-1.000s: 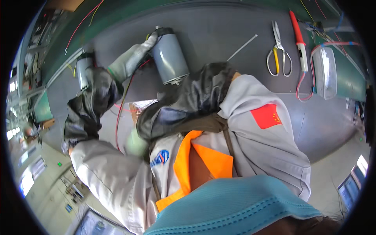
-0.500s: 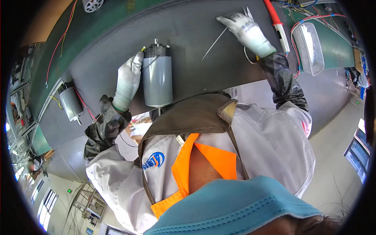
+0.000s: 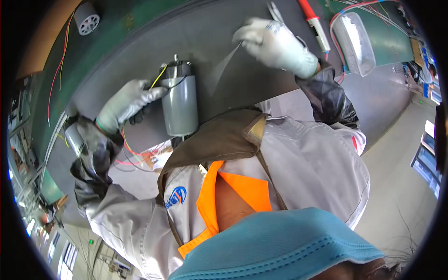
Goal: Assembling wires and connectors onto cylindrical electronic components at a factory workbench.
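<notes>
A grey cylindrical motor with a dark end cap stands at the bench's near edge, in front of me. My left hand, in a white glove, is closed at the motor's left side. Its fingertips pinch a yellow wire that runs up to the end cap. A black wire curves across the motor near those fingers. Farther right, my gloved right hand is closed on a thin white strip, blurred by motion. Scissor blades stick out beyond the same hand; their handles are hidden.
A second motor lies left, partly behind my sleeve. Another grey motor sits at the far left, near red and yellow wires. Right of my right hand are a red-and-white pen-shaped tool and a clear plastic box with white pieces inside.
My left hand has shifted left and down from the end cap, with the yellow wire now stretched out. My right hand has moved left with the thin strip and scissors. The view has shifted slightly.
</notes>
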A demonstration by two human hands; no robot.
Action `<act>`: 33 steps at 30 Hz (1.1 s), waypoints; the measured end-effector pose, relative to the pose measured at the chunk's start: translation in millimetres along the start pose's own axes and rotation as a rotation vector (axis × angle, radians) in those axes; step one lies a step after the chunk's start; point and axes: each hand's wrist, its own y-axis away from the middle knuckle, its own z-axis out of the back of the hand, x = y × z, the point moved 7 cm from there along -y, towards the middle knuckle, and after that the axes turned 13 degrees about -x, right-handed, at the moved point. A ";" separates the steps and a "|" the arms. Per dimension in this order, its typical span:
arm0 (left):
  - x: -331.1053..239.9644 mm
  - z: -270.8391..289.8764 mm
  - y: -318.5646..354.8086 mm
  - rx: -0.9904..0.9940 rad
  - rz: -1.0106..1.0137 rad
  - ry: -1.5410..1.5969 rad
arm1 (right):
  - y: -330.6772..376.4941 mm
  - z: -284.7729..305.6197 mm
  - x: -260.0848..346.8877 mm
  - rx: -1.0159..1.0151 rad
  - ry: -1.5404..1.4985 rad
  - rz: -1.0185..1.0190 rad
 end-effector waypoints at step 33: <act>13.2 -35.7 -8.8 -0.692 -0.322 0.806 | -36.6 -96.8 72.4 -0.022 -1.355 -0.882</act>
